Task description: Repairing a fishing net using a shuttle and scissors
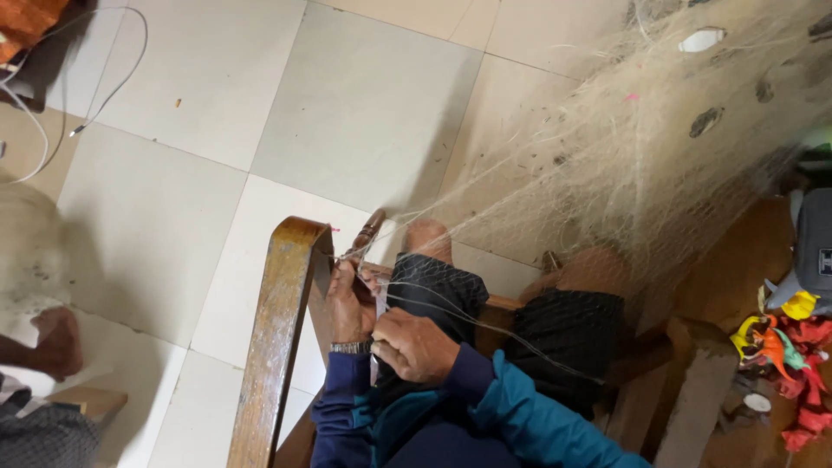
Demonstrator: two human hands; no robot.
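Observation:
A pale, fine fishing net (641, 147) spreads across the upper right and narrows into taut strands running down to my hands. My left hand (348, 302), with a metal watch on the wrist, pinches the net strands next to the wooden chair arm (279, 329). My right hand (414, 345) is closed around a thin flat tool and the strands just beside the left hand. Both sleeves are blue and teal. My knees in dark shorts (485, 312) sit below the net.
Pale floor tiles (347, 104) fill the left and middle. A white cable (95, 87) trails at the upper left. Another person's foot (54, 342) shows at the left edge. Colourful red and yellow pieces (784, 355) lie on a wooden surface at the right.

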